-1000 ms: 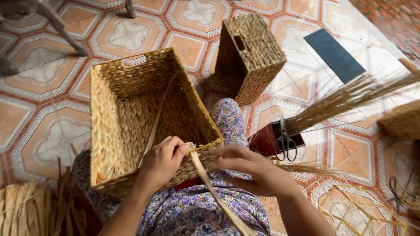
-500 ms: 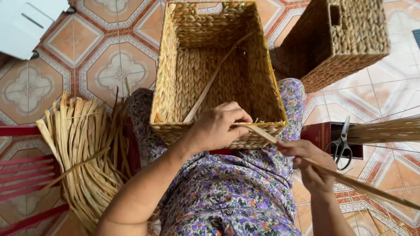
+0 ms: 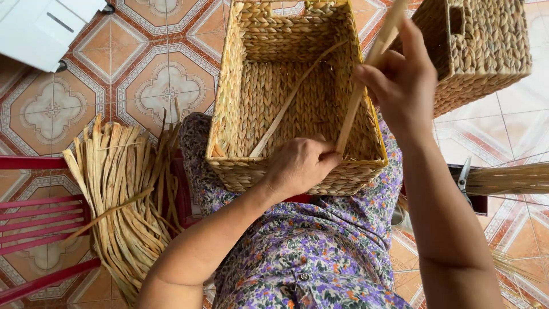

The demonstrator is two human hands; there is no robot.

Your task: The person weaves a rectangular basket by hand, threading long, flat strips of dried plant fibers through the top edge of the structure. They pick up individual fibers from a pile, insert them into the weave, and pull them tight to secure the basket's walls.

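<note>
A rectangular woven straw basket (image 3: 251, 86) rests on my lap, its opening facing up. My left hand (image 3: 300, 166) grips its near rim, fingers closed over the weave where a flat straw strand (image 3: 357, 97) comes out. My right hand (image 3: 403, 80) is raised above the basket's right side, closed on the upper part of that same strand, which it holds taut and slanting upward. A second loose strand (image 3: 289, 106) lies diagonally inside the basket.
A bundle of dried straw strips (image 3: 123, 194) lies at my left, beside a red slatted stool (image 3: 34, 217). A finished darker woven basket (image 3: 483, 48) stands at top right. Scissors (image 3: 463, 177) and a straw sheaf (image 3: 509, 178) lie at right. A white box (image 3: 43, 28) is at top left.
My right hand has lifted from low beside my knee to above the basket, pulling the strand up and taut. My left hand stays on the near rim. The view shifted left.
</note>
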